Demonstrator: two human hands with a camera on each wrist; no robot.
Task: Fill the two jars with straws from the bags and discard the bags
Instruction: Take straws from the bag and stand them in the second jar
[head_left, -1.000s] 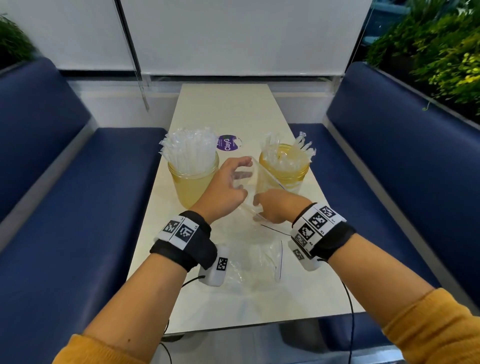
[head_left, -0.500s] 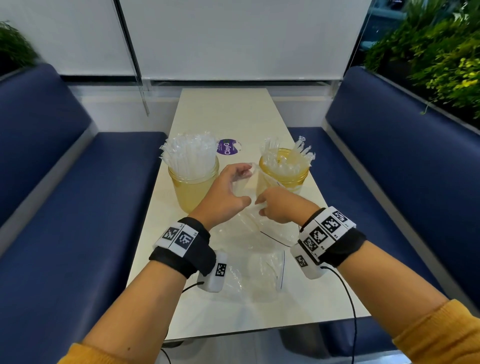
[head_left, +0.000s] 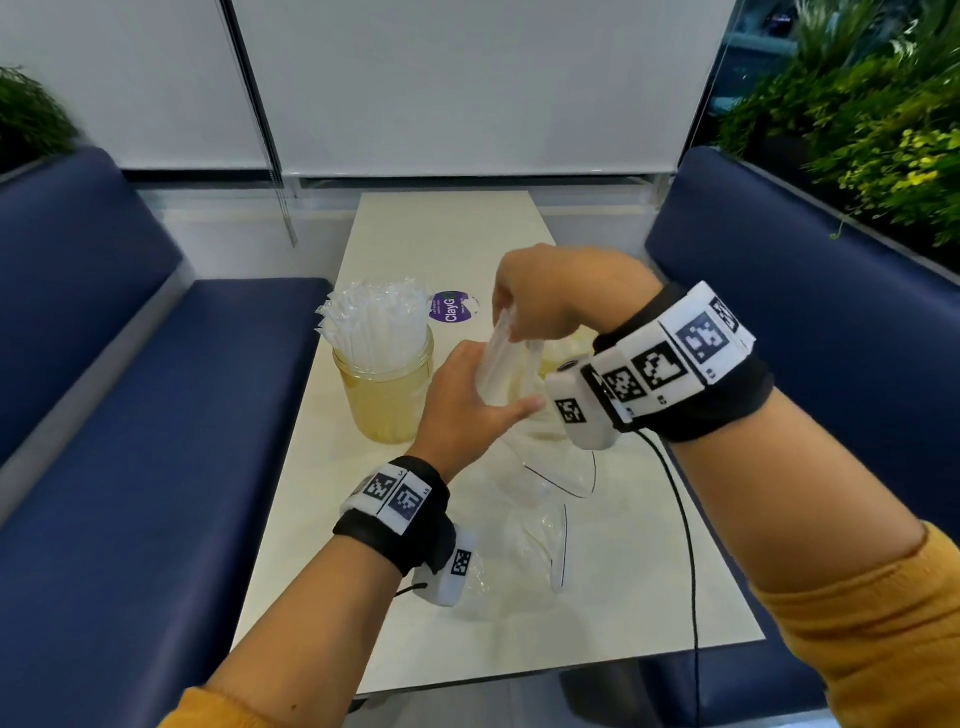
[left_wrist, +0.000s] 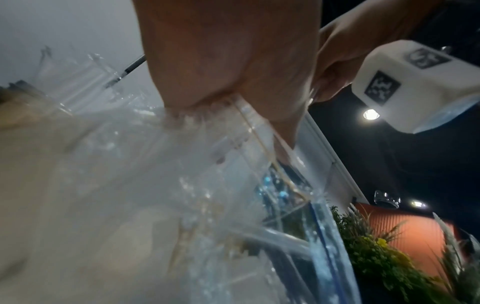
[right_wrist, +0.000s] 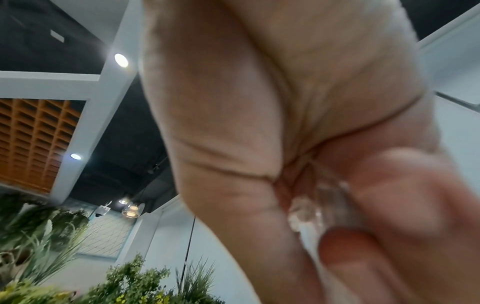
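Note:
Above the table, my left hand (head_left: 467, 400) grips a clear plastic bag (head_left: 545, 447) around its upper part. My right hand (head_left: 540, 301), raised above it, holds a bundle of wrapped straws (head_left: 498, 364) by the top end, half out of the bag. The left jar (head_left: 387, 395) stands packed with straws. The right jar (head_left: 558, 358) is mostly hidden behind both hands. In the left wrist view the bag (left_wrist: 207, 185) hangs below my palm. In the right wrist view, my fingers (right_wrist: 389, 185) curl round clear straw wrappers (right_wrist: 311, 205).
Empty clear bags (head_left: 519, 545) lie crumpled on the cream table (head_left: 649, 597) near its front edge. A purple sticker (head_left: 452, 307) sits behind the jars. Blue benches (head_left: 156, 467) flank the table, and plants (head_left: 857, 130) stand at the right.
My right hand has risen from table height, drawing a bundle of straws up out of the bag. My left hand has closed on the bag and lifted slightly.

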